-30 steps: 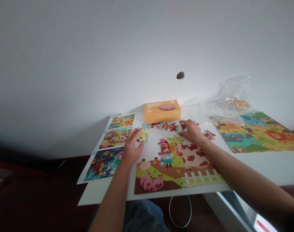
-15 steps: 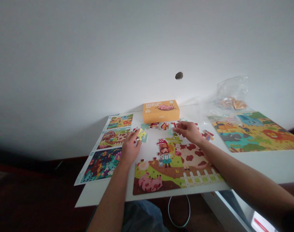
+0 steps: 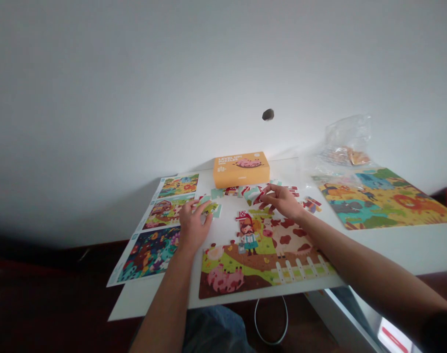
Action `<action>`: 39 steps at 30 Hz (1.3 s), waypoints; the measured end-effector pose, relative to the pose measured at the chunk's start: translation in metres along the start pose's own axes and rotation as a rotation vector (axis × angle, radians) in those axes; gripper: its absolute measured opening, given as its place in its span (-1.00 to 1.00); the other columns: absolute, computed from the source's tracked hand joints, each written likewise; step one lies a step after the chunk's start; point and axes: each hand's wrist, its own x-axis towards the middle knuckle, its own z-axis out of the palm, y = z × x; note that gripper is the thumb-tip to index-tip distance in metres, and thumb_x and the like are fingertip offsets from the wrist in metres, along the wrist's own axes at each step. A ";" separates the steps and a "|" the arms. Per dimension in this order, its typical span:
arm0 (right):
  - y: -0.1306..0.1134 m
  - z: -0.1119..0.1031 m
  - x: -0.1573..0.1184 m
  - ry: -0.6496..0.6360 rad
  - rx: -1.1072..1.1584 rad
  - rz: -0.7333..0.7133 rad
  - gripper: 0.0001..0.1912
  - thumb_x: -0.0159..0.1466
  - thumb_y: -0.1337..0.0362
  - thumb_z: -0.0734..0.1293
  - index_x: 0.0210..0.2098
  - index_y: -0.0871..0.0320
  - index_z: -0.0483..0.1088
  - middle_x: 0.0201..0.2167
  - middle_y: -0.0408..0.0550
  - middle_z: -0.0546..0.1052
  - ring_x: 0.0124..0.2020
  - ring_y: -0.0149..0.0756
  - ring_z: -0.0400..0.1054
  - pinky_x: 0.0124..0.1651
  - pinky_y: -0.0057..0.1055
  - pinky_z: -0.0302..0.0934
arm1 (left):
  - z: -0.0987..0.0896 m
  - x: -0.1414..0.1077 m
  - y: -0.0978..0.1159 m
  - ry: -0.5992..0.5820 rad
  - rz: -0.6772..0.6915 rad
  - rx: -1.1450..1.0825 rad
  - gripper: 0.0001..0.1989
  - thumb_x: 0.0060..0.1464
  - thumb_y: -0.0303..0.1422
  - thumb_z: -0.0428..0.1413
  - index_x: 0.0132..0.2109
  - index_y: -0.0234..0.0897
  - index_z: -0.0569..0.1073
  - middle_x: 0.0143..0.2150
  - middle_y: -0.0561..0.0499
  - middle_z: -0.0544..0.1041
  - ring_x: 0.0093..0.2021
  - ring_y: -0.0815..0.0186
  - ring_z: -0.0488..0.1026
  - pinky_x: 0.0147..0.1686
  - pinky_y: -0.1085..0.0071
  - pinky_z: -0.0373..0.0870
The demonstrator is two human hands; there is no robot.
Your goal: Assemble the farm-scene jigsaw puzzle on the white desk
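Observation:
My right hand (image 3: 282, 202) pinches a red, white and pale green puzzle piece (image 3: 253, 195) above the loose pieces at the back of the table. My left hand (image 3: 194, 223) is at the left, its fingers apart beside green and pale blue puzzle pieces (image 3: 214, 209); its fingertips partly cover them. Nearer to me lies a partly joined farm puzzle (image 3: 260, 262) with a farmer, a spotted cow, a pig and a white fence. A few loose red pieces (image 3: 230, 191) lie in front of the orange puzzle box (image 3: 241, 170).
A picture sheet (image 3: 155, 250) with three scenes lies at the left, overhanging the table edge. To the right is a joined animal puzzle (image 3: 385, 198), with a clear plastic bag (image 3: 346, 147) of pieces behind it. A loose piece (image 3: 311, 204) lies beside my right wrist. The wall stands close behind.
My right hand has lifted a red and pale green piece, which now shows tilted in its fingers. My left hand has shifted slightly left, and the pieces by it show differently.

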 end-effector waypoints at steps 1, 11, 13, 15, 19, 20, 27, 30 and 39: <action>0.002 0.000 0.001 0.016 -0.022 -0.024 -0.68 0.15 0.07 0.41 -0.34 0.14 0.25 -0.44 -0.05 0.57 -0.43 -0.32 0.46 -0.54 -0.51 0.24 | 0.000 0.000 0.000 -0.012 0.009 0.004 -0.69 0.09 -0.36 0.13 0.00 -0.17 0.54 0.05 -0.16 0.38 0.08 0.04 0.33 0.12 -0.01 0.28; 0.004 -0.001 0.002 -0.006 -0.028 -0.117 -0.56 0.13 0.16 0.39 -0.04 0.11 0.27 -0.42 -0.16 0.50 -0.39 -0.29 0.46 -0.48 -0.43 0.36 | -0.001 0.001 0.003 -0.055 0.078 -0.008 -0.78 0.09 -0.36 0.13 -0.12 -0.15 0.59 -0.05 -0.07 0.47 0.00 0.11 0.38 0.09 0.12 0.27; 0.004 0.002 0.001 0.008 -0.088 -0.076 -0.67 0.15 0.13 0.38 -0.15 0.13 0.29 -0.40 -0.10 0.54 -0.39 -0.28 0.46 -0.49 -0.44 0.33 | -0.001 0.001 0.003 -0.044 0.100 -0.020 -0.79 0.09 -0.37 0.13 -0.13 -0.16 0.60 -0.06 -0.07 0.48 0.00 0.12 0.38 0.08 0.12 0.27; 0.005 0.002 0.000 0.051 -0.194 -0.057 -0.72 0.19 0.10 0.35 -0.22 0.13 0.30 -0.42 -0.08 0.56 -0.46 -0.33 0.42 -0.51 -0.47 0.25 | -0.001 0.001 0.003 -0.037 0.121 -0.032 -0.80 0.10 -0.37 0.13 -0.15 -0.15 0.60 -0.06 -0.06 0.49 -0.01 0.13 0.39 0.08 0.13 0.27; 0.008 0.000 0.002 0.148 -0.489 -0.172 -0.78 0.22 0.13 0.34 -0.34 0.17 0.39 -0.43 -0.08 0.57 -0.47 -0.38 0.36 -0.40 -0.44 0.19 | 0.001 0.001 0.000 -0.033 0.164 -0.049 -0.82 0.11 -0.36 0.14 -0.15 -0.16 0.60 -0.07 -0.06 0.50 -0.02 0.14 0.40 0.07 0.13 0.27; 0.008 -0.001 0.003 0.179 -0.563 -0.192 -0.80 0.22 0.15 0.34 -0.37 0.17 0.41 -0.43 -0.08 0.56 -0.45 -0.37 0.36 -0.36 -0.44 0.18 | 0.001 0.001 -0.001 -0.033 0.172 -0.051 -0.82 0.11 -0.36 0.14 -0.15 -0.16 0.60 -0.08 -0.06 0.50 -0.02 0.14 0.41 0.07 0.13 0.27; 0.006 -0.008 0.006 0.341 -0.838 -0.053 -0.78 0.25 0.14 0.33 -0.21 0.12 0.51 -0.30 -0.05 0.59 -0.29 -0.26 0.45 -0.20 -0.39 0.21 | 0.004 0.001 -0.006 -0.041 0.172 -0.058 -0.84 0.11 -0.36 0.14 -0.18 -0.14 0.60 -0.11 -0.04 0.52 -0.05 0.14 0.42 0.05 0.13 0.28; 0.000 -0.023 0.003 0.462 -1.074 -0.046 -0.61 0.23 0.11 0.35 -0.01 0.17 0.47 -0.12 0.10 0.54 -0.13 -0.13 0.43 -0.08 -0.33 0.22 | 0.005 0.001 -0.007 -0.043 0.174 -0.054 -0.84 0.10 -0.36 0.14 -0.19 -0.14 0.60 -0.12 -0.04 0.52 -0.06 0.14 0.42 0.04 0.13 0.28; 0.007 -0.065 0.012 0.376 -1.289 0.179 -0.53 0.21 0.06 0.36 0.05 0.15 0.44 0.03 0.18 0.46 0.06 0.04 0.30 0.04 -0.19 0.17 | 0.007 -0.001 -0.006 -0.050 0.166 -0.044 -0.85 0.09 -0.36 0.14 -0.23 -0.15 0.60 -0.14 -0.04 0.52 -0.07 0.14 0.43 0.04 0.14 0.30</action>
